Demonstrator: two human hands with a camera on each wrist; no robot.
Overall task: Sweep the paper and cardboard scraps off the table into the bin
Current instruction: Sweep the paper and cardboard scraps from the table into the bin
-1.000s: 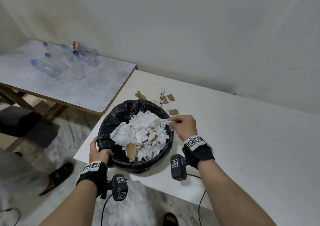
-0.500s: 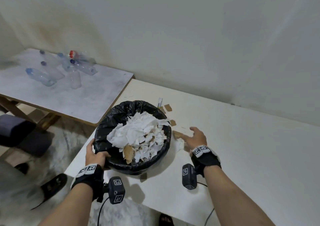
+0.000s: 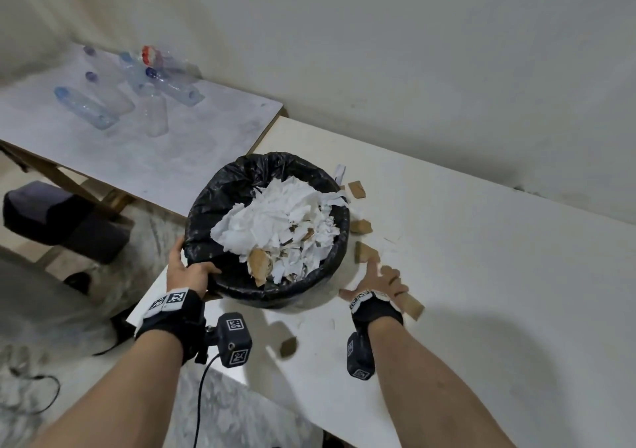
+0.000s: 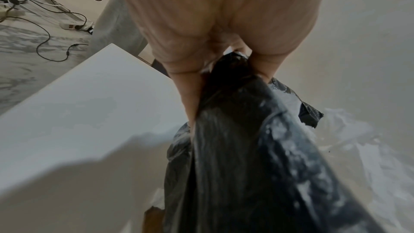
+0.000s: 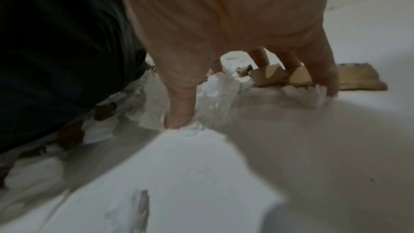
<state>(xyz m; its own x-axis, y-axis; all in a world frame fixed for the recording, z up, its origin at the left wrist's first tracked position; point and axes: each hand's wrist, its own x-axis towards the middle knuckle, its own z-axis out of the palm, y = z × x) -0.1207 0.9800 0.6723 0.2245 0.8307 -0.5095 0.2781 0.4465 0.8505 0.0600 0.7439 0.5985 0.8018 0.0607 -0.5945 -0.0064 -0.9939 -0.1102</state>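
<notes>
White table [image 3: 481, 275]: right hand [image 3: 377, 280] flat, fingers [image 5: 181, 109] splayed over scraps [image 5: 277, 77].

Left hand [image 3: 187, 274] curled in a grip; right hand [image 3: 378, 280] spread flat.

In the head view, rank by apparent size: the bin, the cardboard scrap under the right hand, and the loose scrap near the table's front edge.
1. bin, by far the largest.
2. cardboard scrap under the right hand, though the right hand partly hides it.
3. loose scrap near the front edge, smallest, despite lying nearer the camera.
</notes>
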